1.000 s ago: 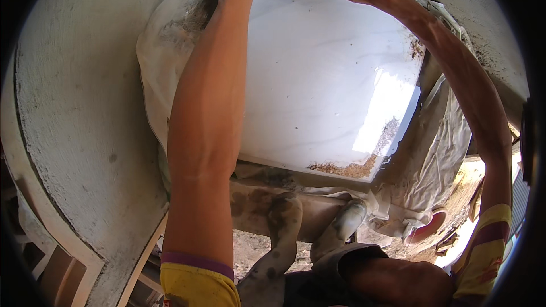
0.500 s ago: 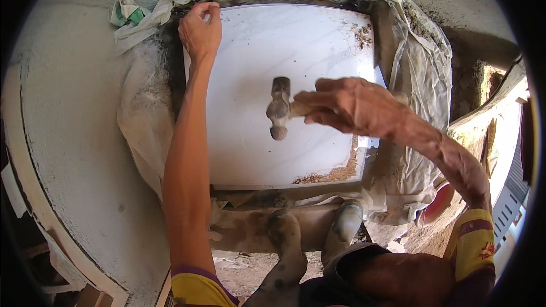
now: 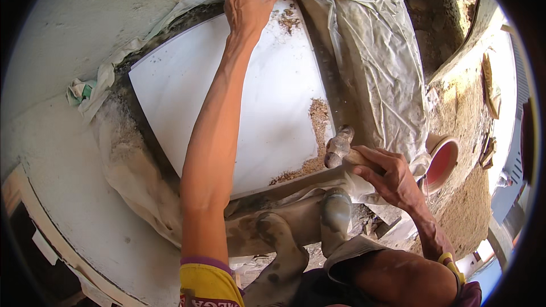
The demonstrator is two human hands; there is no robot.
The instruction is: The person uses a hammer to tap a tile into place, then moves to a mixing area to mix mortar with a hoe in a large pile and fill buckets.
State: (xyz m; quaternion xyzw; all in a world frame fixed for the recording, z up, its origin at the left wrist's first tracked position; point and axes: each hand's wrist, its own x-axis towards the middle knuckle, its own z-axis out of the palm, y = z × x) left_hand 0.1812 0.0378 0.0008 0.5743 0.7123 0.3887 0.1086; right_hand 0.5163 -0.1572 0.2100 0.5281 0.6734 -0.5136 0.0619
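Observation:
A large white tile (image 3: 278, 85) lies in a recess, with brown crumbs along its near right edges. At its far edge is my left hand (image 3: 249, 8), its fingers curled and the thumb close to them; what they hold, if anything, is hidden. My left forearm crosses above the tile. My right hand (image 3: 392, 179) is closed round the wooden handle of a hammer (image 3: 339, 146). The hammer's metal head hangs over the tile's near right corner, and I cannot tell whether it touches.
Wrinkled pale plastic sheeting (image 3: 378, 74) surrounds the recess. A grey plastered wall (image 3: 68, 148) curves along the left. A round pot with a red inside (image 3: 442, 165) stands at the right. My boots (image 3: 335, 216) are at the near edge.
My left hand has shifted right along the tile's far edge. My right hand has carried the hammer from over the tile's middle to its near right corner. The view has turned.

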